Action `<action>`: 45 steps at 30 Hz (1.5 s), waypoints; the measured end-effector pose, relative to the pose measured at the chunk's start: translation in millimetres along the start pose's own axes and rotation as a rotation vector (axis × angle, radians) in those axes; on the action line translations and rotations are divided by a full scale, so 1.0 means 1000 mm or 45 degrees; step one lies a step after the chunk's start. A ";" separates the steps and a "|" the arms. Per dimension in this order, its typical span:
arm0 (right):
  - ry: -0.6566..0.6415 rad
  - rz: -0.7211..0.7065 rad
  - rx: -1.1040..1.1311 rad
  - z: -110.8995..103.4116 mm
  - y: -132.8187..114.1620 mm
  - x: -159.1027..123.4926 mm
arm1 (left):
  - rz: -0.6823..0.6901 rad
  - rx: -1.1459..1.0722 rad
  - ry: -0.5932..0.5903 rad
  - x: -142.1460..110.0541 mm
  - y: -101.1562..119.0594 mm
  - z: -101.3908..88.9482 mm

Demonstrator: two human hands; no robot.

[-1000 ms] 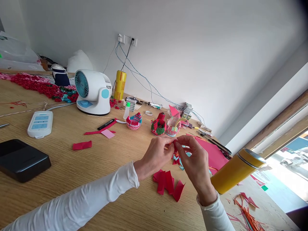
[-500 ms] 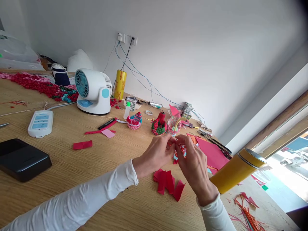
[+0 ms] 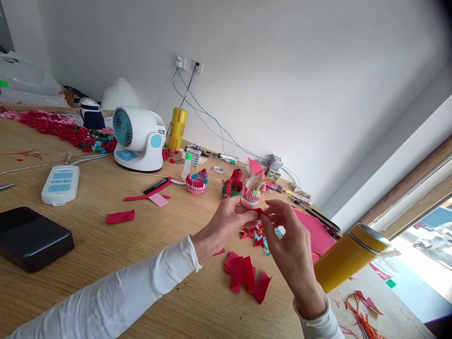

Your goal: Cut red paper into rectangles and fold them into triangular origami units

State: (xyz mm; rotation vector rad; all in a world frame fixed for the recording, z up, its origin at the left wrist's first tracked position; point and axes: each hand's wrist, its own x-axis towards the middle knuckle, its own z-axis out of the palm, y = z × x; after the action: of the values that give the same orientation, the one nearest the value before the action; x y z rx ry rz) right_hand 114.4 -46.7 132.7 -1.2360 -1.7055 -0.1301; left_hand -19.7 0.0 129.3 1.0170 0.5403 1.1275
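Left hand [image 3: 224, 221]: thumb and fingers pinched on one end of the small red paper [image 3: 262, 212].
Right hand [image 3: 292, 242]: pinched on the other end, the paper held above the table [image 3: 197, 294].
Risk: uneven finger pressure could skew or crumple the paper; a loosened pinch could drop it among the folded bits [image 3: 259, 238].
Counts: one fan [image 3: 139, 134], one yellow bottle [image 3: 348, 259], one pink slip [image 3: 158, 199], three paper models [image 3: 197, 181]; loose red slips [image 3: 243, 273] overlap, number unclear.
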 end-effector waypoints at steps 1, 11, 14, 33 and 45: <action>-0.006 0.005 0.022 -0.001 0.000 0.000 | -0.023 0.001 -0.016 -0.001 0.000 0.000; -0.091 0.001 0.115 -0.002 0.003 -0.001 | 0.180 0.502 -0.243 0.008 -0.007 -0.015; -0.092 0.009 0.110 -0.002 0.001 -0.002 | 0.339 0.752 -0.186 0.004 -0.007 -0.015; -0.086 0.121 0.282 -0.004 0.007 -0.001 | 0.377 0.798 -0.241 -0.001 -0.003 -0.011; -0.125 0.266 0.350 -0.005 0.007 -0.001 | 0.125 0.262 -0.195 0.001 0.004 -0.009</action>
State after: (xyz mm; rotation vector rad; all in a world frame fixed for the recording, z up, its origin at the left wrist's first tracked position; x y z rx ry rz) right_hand 122.8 -47.3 131.6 -1.2187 -1.6027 0.2852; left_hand -28.3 5.0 129.1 1.3090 0.4939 1.0847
